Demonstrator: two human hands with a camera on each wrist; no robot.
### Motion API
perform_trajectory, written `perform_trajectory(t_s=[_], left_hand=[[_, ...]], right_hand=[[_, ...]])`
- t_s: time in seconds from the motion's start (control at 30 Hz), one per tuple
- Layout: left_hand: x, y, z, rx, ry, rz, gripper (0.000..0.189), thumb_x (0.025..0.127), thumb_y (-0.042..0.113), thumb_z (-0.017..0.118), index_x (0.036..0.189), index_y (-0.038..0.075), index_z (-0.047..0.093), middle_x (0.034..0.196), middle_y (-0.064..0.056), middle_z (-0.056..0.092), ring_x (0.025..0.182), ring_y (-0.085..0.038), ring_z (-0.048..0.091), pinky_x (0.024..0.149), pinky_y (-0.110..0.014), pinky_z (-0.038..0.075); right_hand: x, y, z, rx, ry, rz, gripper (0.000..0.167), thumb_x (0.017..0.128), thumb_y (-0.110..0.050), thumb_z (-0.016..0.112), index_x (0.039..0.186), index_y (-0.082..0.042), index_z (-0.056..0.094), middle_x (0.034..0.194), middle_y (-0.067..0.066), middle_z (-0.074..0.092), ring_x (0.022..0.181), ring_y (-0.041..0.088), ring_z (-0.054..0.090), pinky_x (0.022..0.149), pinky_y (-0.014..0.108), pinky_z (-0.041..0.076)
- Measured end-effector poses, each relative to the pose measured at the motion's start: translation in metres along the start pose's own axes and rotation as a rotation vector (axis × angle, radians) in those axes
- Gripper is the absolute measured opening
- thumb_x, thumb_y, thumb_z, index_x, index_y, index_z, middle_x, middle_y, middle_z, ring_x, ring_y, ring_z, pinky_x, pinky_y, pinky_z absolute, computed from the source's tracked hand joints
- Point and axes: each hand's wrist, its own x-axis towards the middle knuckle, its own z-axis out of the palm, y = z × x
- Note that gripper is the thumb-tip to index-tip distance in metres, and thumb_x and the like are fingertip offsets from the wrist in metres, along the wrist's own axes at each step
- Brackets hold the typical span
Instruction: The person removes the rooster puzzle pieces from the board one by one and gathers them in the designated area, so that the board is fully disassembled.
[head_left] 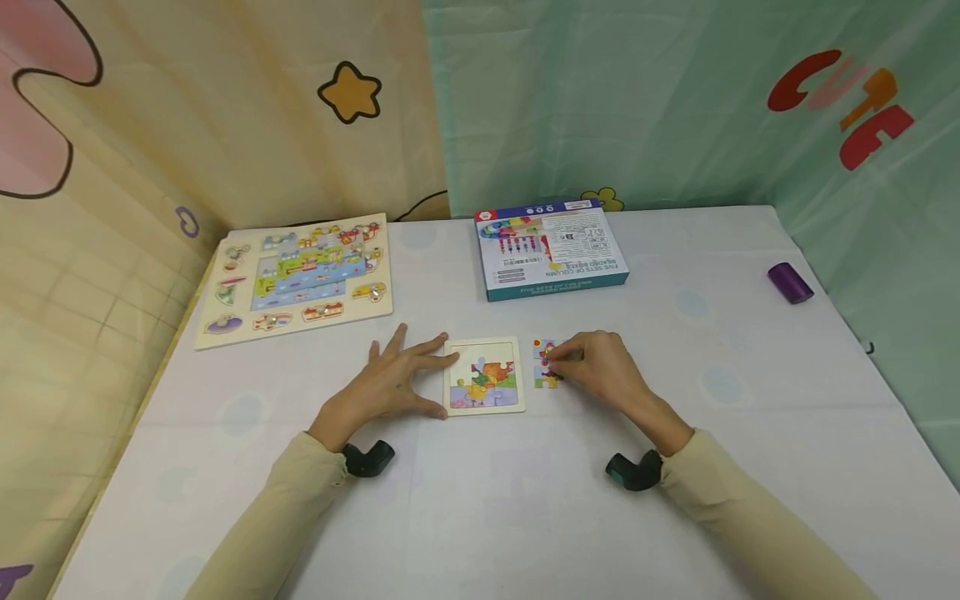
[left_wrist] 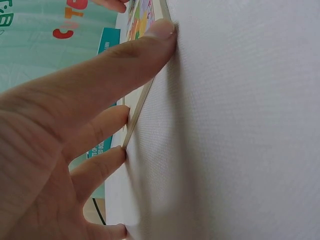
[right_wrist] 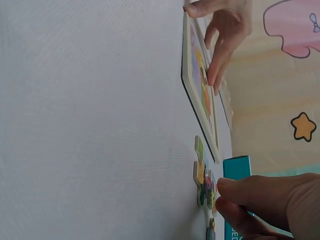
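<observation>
A small jigsaw tray [head_left: 459, 354] with a pale wooden frame lies on the table, its lower part filled with joined colourful pieces [head_left: 487, 393]. My left hand [head_left: 390, 379] is spread at the tray's left side. In the left wrist view its thumb [left_wrist: 160, 32] presses the near corner, while two fingertips touch the frame's edge. Just right of the tray, my right hand [head_left: 600, 367] pinches a puzzle piece [right_wrist: 215, 192] between thumb and forefinger, low over a group of loose pieces [head_left: 545, 379]. The fingers partly cover this group.
Larger wooden peg puzzle boards [head_left: 300, 279] lie stacked at the back left. A flat cardboard game box [head_left: 555, 250] is behind the tray. Far to the right lies a purple cylinder [head_left: 790, 283]. Printed curtains [head_left: 600, 100] hang behind the white-covered table [head_left: 480, 517].
</observation>
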Motion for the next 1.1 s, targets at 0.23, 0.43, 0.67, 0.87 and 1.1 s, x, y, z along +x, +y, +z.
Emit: perform_trajectory(t_s=[0.23,0.43,0.67,0.87,1.1], left_hand=[[0.0,0.0,0.0,-0.017,-0.006,-0.009,0.086,0.065,0.047,0.089,0.141,0.026,0.055,0.159,0.002,0.03,0.145,-0.052,-0.001,0.103,-0.079,0.0],[0.0,0.0,-0.001,-0.015,-0.008,-0.006,0.086,0.065,0.048,0.088,0.142,0.027,0.055,0.159,0.002,0.03,0.145,-0.052,-0.001,0.103,-0.079,0.0],[-0.001,0.0,-0.001,-0.002,-0.007,0.006,0.086,0.066,0.05,0.087,0.142,0.027,0.055,0.158,0.002,0.031,0.144,-0.053,0.0,0.102,-0.079,0.002],[-0.001,-0.001,0.0,-0.006,-0.007,-0.001,0.085,0.066,0.05,0.087,0.141,0.028,0.055,0.158,0.003,0.031,0.144,-0.053,0.0,0.103,-0.079,0.002],[0.0,-0.001,0.0,-0.006,-0.006,0.0,0.085,0.067,0.05,0.087,0.142,0.028,0.054,0.158,0.004,0.031,0.145,-0.052,-0.001,0.103,-0.079,0.001]], right_hand=[[0.007,-0.012,0.012,-0.011,-0.019,-0.028,0.018,0.082,-0.011,0.079,0.1,-0.005,0.079,0.095,0.003,0.073,0.085,0.019,0.06,0.073,0.032,0.046],[0.013,-0.026,0.025,-0.008,-0.06,-0.071,0.02,0.083,-0.012,0.078,0.103,-0.007,0.078,0.09,0.0,0.07,0.082,0.017,0.058,0.071,0.031,0.049],[0.018,-0.041,0.041,-0.021,-0.098,-0.141,0.022,0.084,-0.015,0.079,0.104,-0.007,0.078,0.095,0.0,0.071,0.091,0.017,0.064,0.082,0.035,0.052],[0.02,-0.052,0.046,-0.11,-0.13,-0.146,0.023,0.085,-0.016,0.077,0.106,-0.008,0.077,0.098,0.001,0.071,0.092,0.016,0.064,0.079,0.034,0.052],[0.02,-0.058,0.048,-0.174,-0.133,-0.118,0.02,0.086,-0.018,0.076,0.104,-0.009,0.078,0.096,0.001,0.07,0.086,0.014,0.062,0.073,0.032,0.051]])
